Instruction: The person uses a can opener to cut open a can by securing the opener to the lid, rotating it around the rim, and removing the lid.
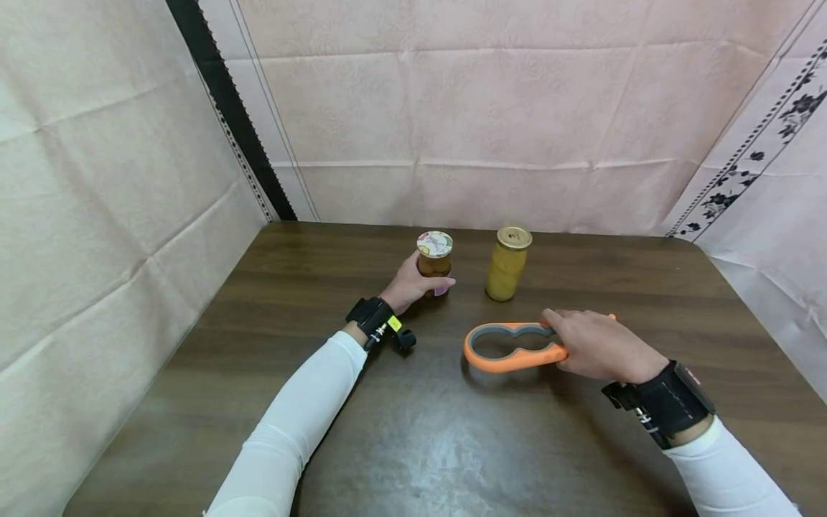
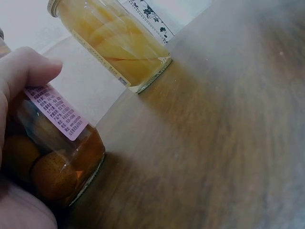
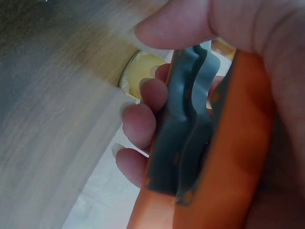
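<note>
My left hand [image 1: 410,283] grips a glass jar [image 1: 434,266] of brown round fruit with a patterned white lid, standing toward the back of the table. In the left wrist view the thumb lies above a pink printed label [image 2: 59,112] on the jar's side. My right hand [image 1: 604,346] holds an orange jar opener [image 1: 500,364] by its handles, its looped end pointing left above the tabletop. Grey wavy grips [image 3: 190,129] line the opener's inside, and the fingers curl round it in the right wrist view.
A second jar [image 1: 507,269], filled with yellow fruit pieces and topped by a gold lid, stands upright right of the held jar. Pale cloth [image 1: 491,129] hangs behind the brown wooden table [image 1: 413,424] and along its sides.
</note>
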The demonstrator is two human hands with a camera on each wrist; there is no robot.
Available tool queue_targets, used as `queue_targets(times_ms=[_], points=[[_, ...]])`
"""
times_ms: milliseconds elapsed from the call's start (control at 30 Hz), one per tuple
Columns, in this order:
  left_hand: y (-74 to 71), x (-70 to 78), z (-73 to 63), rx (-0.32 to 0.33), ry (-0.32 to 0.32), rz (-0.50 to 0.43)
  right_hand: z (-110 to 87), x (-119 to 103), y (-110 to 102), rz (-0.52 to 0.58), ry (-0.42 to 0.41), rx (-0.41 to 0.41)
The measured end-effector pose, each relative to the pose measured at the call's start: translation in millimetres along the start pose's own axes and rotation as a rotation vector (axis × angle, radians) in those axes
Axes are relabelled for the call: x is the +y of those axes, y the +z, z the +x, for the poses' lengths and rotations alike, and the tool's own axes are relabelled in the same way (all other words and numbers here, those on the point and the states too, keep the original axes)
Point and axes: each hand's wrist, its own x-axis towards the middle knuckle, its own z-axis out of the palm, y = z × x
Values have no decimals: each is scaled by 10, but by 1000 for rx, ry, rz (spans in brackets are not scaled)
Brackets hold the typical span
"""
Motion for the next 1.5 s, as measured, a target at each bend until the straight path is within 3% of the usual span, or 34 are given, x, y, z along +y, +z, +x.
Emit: queue_targets(times_ms=[567,933,1500], points=[[-35,-29,-27,-58,-34,-28,34,-30,45,2,-25,10],[-33,-16,-83,-71,-24,-26,57,-16,65,30,7,-2],[-7,-19,-192,-88,-35,28,37,-29,58,31,-12,2]])
